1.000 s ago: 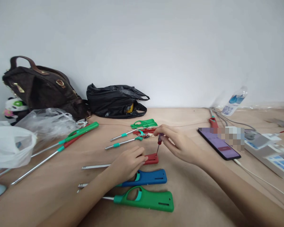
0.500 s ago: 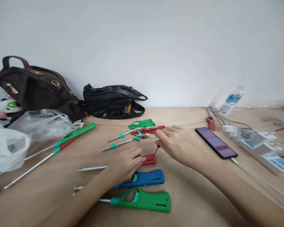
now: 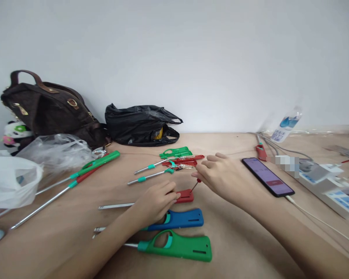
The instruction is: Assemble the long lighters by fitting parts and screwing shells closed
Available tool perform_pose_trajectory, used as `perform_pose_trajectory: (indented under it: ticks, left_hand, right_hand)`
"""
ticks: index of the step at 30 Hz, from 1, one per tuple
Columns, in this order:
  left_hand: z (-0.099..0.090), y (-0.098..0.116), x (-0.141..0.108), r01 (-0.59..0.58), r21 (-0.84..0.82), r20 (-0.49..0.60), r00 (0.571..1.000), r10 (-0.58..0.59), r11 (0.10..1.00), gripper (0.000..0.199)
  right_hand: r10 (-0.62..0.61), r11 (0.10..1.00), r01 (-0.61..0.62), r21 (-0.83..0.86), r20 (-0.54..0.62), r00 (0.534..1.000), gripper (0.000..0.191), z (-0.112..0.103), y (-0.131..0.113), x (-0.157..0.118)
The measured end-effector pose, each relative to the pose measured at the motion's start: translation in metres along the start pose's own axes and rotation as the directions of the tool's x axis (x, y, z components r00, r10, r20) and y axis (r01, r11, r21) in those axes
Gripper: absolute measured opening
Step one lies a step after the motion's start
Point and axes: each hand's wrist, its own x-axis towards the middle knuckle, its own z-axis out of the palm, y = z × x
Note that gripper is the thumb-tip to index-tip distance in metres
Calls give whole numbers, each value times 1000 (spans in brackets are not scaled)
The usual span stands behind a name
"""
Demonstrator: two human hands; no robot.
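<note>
My left hand presses down on a red long-necked lighter lying on the table, its fingers closed over the handle; the metal tube sticks out to the left. In my right hand is a small red-handled screwdriver, tilted, with its tip at the handle's right end. Nearer to me lie a blue lighter and a green lighter, side by side. Beyond my hands are opened green shell halves, red shell pieces and bare lighter insides with metal tubes.
Left are more long lighters, a clear plastic bag, a white bag and a brown backpack. A black bag leans on the wall. Right are a phone, a power strip, cables and a bottle.
The whole view has shifted slightly, so things appear a little further right. Both hands keep their places on the red lighter and the screwdriver.
</note>
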Motion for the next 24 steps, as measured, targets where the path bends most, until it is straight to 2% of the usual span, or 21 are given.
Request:
perform_pose_trajectory:
  ticks: [2,7,9,13,19,24]
  left_hand:
    - [0,0,0,-1,-4,-1,1000,1,1000,38]
    - [0,-1,-1,8,-40,11,1000,-7,999,37]
    - [1,-1,-1,11,-51,8,1000,-11,999,35]
    - [1,-1,-2,15,-51,5,1000,-15,999,34]
    - [-3,1,0,-10,-23,7,1000,10,1000,39]
    - [-3,0,0,-7,-11,13,1000,7,1000,39]
  right_hand:
    - [-9,999,9,41,6,1000,19,-3,0,0]
    - [95,993,-106,55,170,981,13,-5,1,-3]
    - [114,993,-119,20,151,982,14,-2,1,-1]
    - [30,999,-32,27,63,998,18,-2,-2,2]
    - [75,980,-99,173,140,987,5,-7,-1,-3]
    - [28,998,-30,57,24,999,17,-2,0,0]
